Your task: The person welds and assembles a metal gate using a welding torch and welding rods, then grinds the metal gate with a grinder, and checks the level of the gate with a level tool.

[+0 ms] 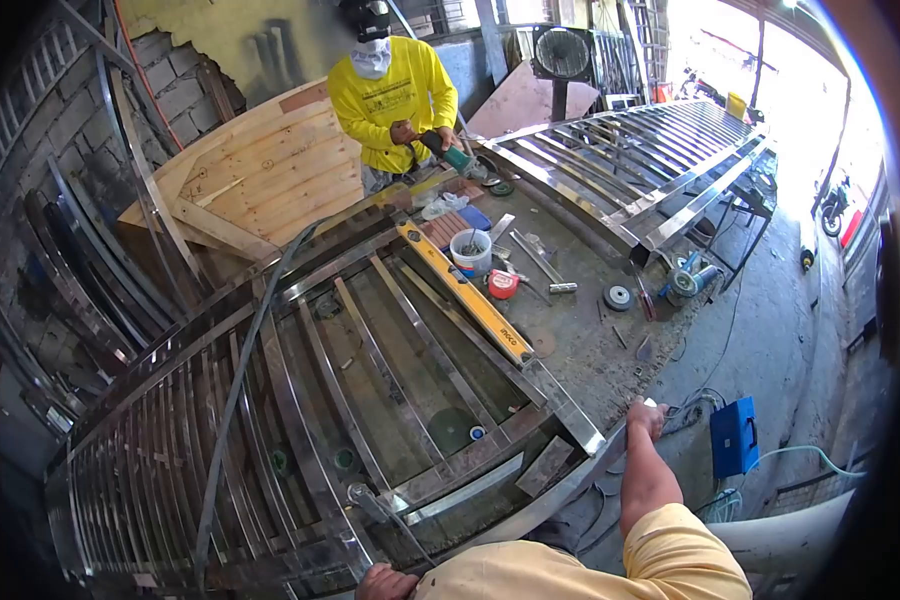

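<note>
bars (428, 338) already crossed the shiny steel frame (568, 410), closely set toward the left and wider apart near the yellow spirit level (465, 290); i judged the layout well along, though whether every joint was fixed, or what fixing was left, i couldn't tell. it lay scuffed on the grimy grey surface (595, 345). my right grip (646, 418) had closed round something small and white (652, 402); my left grip (386, 581), partly cut off beside the frame, was unclear.
</note>
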Action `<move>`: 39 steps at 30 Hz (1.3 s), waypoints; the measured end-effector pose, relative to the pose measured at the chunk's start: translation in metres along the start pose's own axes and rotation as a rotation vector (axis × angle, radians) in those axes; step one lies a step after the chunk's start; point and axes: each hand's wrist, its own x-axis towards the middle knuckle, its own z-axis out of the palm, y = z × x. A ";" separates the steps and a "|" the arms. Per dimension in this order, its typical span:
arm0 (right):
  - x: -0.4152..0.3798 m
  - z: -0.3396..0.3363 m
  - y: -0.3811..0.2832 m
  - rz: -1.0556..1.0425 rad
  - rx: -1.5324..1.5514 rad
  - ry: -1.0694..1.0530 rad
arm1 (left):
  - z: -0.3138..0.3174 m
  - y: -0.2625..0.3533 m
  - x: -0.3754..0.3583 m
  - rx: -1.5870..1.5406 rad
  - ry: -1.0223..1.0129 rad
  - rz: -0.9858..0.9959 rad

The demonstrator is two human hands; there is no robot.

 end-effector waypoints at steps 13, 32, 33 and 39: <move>-0.015 -0.012 -0.002 -0.003 0.021 0.013 | 0.002 0.000 -0.002 0.000 -0.076 -0.042; 0.006 0.006 0.005 -0.018 -0.048 0.014 | -0.021 0.011 0.017 0.084 -0.026 0.010; 0.008 0.008 0.004 -0.018 -0.056 0.026 | -0.021 0.011 0.017 0.091 -0.016 0.009; 0.033 0.024 0.008 -0.049 -0.134 0.006 | -0.025 0.014 0.015 0.078 -0.071 -0.054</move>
